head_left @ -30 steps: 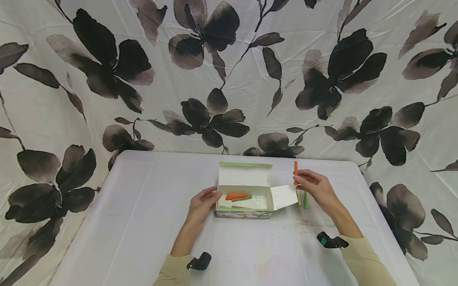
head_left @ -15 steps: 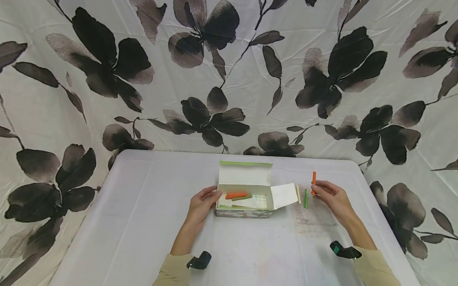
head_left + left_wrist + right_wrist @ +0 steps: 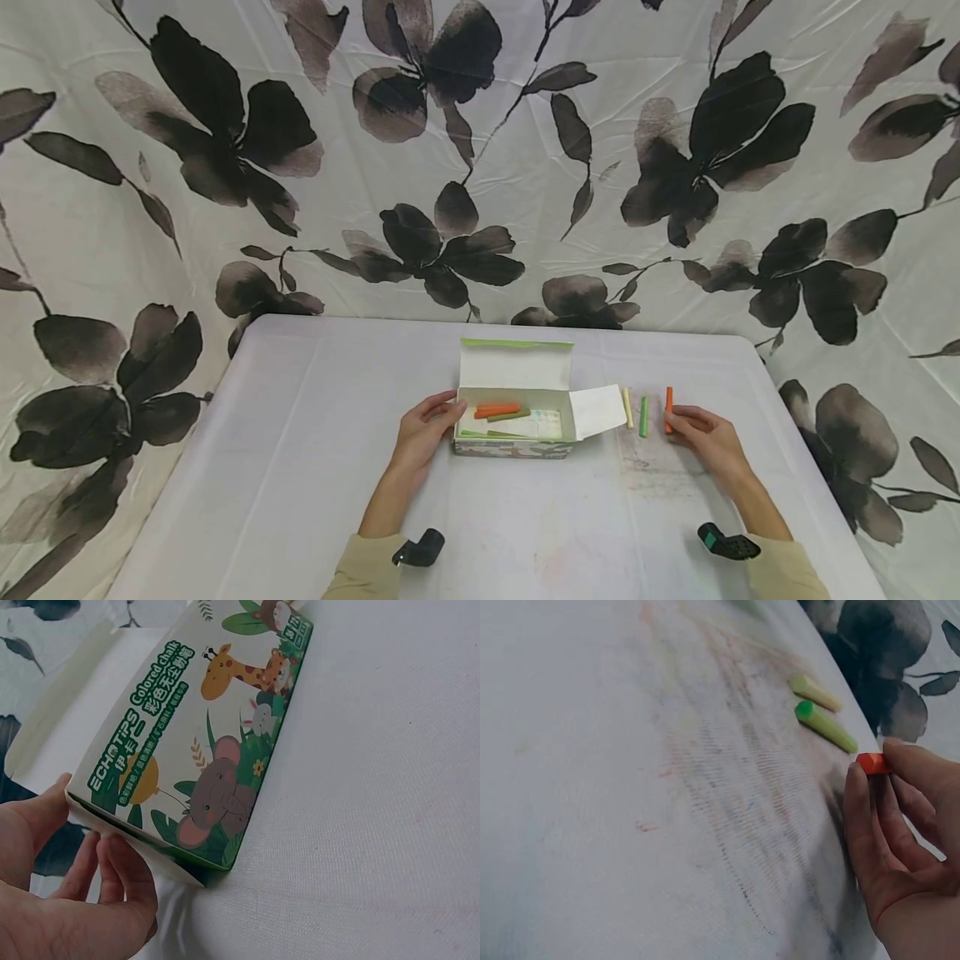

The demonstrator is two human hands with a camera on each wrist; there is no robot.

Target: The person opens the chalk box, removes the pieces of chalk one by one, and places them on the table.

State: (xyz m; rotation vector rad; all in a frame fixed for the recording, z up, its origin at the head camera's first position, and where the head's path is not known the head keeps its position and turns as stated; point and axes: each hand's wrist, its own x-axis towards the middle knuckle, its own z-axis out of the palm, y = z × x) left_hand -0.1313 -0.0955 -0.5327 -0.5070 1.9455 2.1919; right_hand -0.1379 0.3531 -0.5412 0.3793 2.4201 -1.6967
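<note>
My left hand (image 3: 417,437) holds the left end of an open chalk box (image 3: 513,450), thumb and fingers at its edge. In the left wrist view the box front (image 3: 199,750) shows animal pictures and the words "Colored Chalk". Orange chalk (image 3: 497,411) and an olive-green chalk (image 3: 510,415) lie inside. My right hand (image 3: 711,442) pinches an orange chalk stick (image 3: 669,402) between thumb and fingers, low at the table. Left of it, a green chalk (image 3: 643,418) and a pale yellow chalk (image 3: 627,408) lie side by side, apart. Whether the orange stick touches the cloth I cannot tell.
The box lid (image 3: 514,365) stands raised at the back, and a side flap (image 3: 597,412) sticks out right, near the yellow chalk. Smudges of chalk dust (image 3: 735,750) mark the white tablecloth (image 3: 315,375). A floral curtain (image 3: 480,167) hangs behind the table.
My right hand has moved right and then down with the orange chalk, from beside the flap to the right of the green chalk. The left hand and box have stayed put.
</note>
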